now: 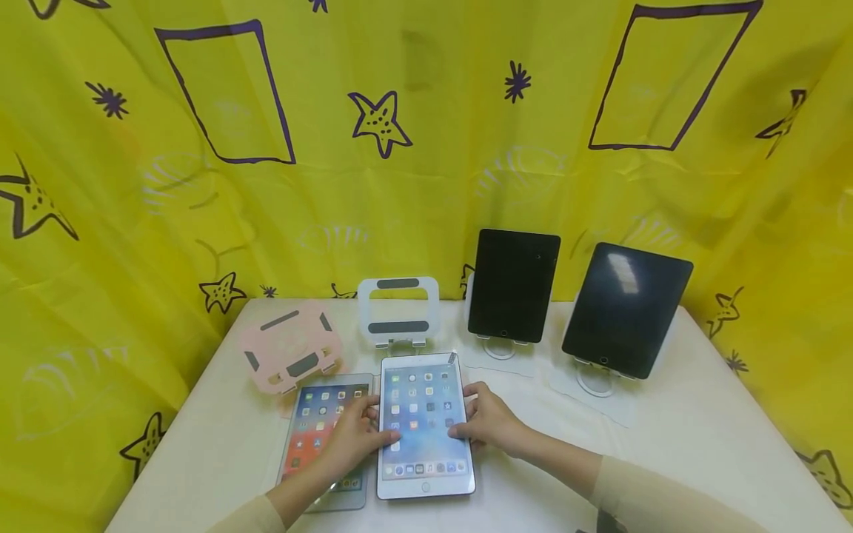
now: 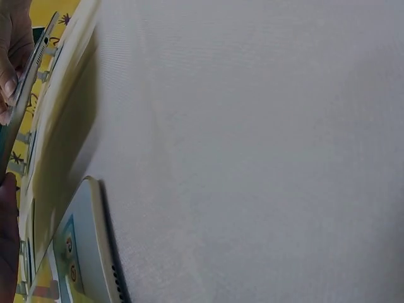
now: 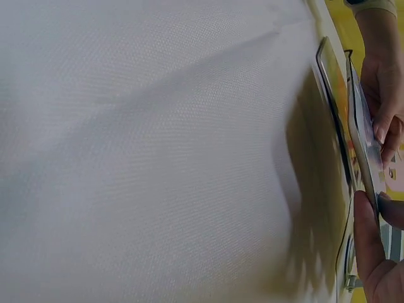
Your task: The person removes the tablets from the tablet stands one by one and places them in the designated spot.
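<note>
A white-framed tablet (image 1: 420, 411) with a lit blue home screen is held between both hands, upright in portrait. My left hand (image 1: 353, 437) grips its left edge, thumb on the front. On the opposite edge, my right hand (image 1: 492, 422) holds it with the thumb over the screen and fingers behind. Both wrist views show this tablet (image 3: 358, 120) edge-on, raised off the table with a shadow below. Partly under my left forearm lies a second lit tablet (image 1: 313, 418) with a red and blue screen. Just behind the held tablet stands a white tablet stand (image 1: 398, 327) bearing nothing.
A pink stand (image 1: 280, 342), also bare, leans back at the left. To the right, two dark-screened tablets, one nearer the middle (image 1: 513, 285) and one farther right (image 1: 626, 311), rest on white stands. A yellow patterned curtain (image 1: 440, 185) hangs behind the white-covered table (image 1: 720, 451).
</note>
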`<action>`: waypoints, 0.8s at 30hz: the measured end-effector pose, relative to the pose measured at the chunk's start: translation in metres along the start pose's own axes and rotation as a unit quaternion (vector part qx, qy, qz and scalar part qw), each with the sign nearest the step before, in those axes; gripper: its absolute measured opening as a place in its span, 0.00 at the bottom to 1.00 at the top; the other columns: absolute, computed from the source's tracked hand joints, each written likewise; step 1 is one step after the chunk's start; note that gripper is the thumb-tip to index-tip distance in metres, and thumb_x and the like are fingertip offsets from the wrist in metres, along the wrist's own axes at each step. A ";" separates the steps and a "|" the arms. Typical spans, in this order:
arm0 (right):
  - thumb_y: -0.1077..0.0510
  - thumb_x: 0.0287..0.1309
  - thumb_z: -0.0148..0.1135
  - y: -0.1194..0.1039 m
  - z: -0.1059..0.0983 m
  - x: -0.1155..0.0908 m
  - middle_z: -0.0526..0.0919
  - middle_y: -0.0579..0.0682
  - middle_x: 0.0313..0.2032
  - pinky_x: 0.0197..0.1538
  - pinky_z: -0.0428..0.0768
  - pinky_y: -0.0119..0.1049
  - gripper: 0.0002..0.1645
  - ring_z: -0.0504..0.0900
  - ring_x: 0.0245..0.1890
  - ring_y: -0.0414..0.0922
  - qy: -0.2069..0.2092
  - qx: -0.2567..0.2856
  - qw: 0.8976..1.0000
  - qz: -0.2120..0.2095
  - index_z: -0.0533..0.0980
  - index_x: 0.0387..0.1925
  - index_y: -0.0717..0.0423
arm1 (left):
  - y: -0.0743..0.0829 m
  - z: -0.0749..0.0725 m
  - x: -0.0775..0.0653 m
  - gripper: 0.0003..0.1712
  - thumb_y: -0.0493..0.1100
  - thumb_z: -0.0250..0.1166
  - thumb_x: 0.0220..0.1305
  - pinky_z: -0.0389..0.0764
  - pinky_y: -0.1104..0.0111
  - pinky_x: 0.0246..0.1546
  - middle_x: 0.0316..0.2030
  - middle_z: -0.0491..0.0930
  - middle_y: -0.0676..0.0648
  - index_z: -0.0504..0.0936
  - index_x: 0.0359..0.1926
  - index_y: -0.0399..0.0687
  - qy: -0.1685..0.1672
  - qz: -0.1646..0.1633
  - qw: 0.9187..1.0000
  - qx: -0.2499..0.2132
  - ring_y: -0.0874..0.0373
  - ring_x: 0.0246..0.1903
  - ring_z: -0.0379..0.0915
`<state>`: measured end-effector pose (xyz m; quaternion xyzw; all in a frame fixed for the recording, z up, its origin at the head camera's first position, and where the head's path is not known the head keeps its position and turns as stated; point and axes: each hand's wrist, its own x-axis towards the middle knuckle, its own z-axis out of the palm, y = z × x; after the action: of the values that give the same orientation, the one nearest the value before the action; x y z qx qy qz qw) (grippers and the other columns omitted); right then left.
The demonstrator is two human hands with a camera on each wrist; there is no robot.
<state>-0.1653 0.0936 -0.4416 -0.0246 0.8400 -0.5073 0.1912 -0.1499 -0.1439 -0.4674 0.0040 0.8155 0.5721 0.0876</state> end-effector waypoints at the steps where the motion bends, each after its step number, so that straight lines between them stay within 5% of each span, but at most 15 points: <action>1: 0.66 0.42 0.74 0.001 0.000 0.000 0.77 0.53 0.28 0.22 0.79 0.35 0.41 0.75 0.19 0.42 -0.004 -0.004 1.000 0.004 0.60 0.55 0.68 | -0.001 0.000 0.000 0.44 0.33 0.76 0.41 0.72 0.77 0.18 0.32 0.72 0.43 0.64 0.58 0.21 -0.002 0.001 1.000 -0.001 0.62 0.23 0.69; 13: 0.65 0.44 0.73 0.014 0.006 0.010 0.79 0.51 0.26 0.20 0.78 0.32 0.38 0.76 0.14 0.39 -0.034 -0.004 0.999 0.023 0.62 0.53 0.71 | -0.009 0.000 -0.002 0.43 0.39 0.75 0.45 0.77 0.72 0.18 0.31 0.73 0.45 0.66 0.59 0.24 -0.008 -0.050 0.998 0.040 0.61 0.20 0.71; 24: 0.64 0.44 0.73 0.020 0.010 0.013 0.79 0.52 0.27 0.23 0.81 0.34 0.38 0.80 0.18 0.41 -0.028 0.000 0.999 0.018 0.64 0.55 0.74 | -0.010 -0.006 -0.004 0.42 0.39 0.74 0.48 0.78 0.71 0.20 0.30 0.73 0.45 0.65 0.60 0.21 -0.040 -0.058 0.997 0.043 0.61 0.20 0.71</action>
<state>-0.1709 0.0914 -0.4670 -0.0238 0.8344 -0.5030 0.2239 -0.1464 -0.1539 -0.4741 -0.0165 0.8340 0.5299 0.1528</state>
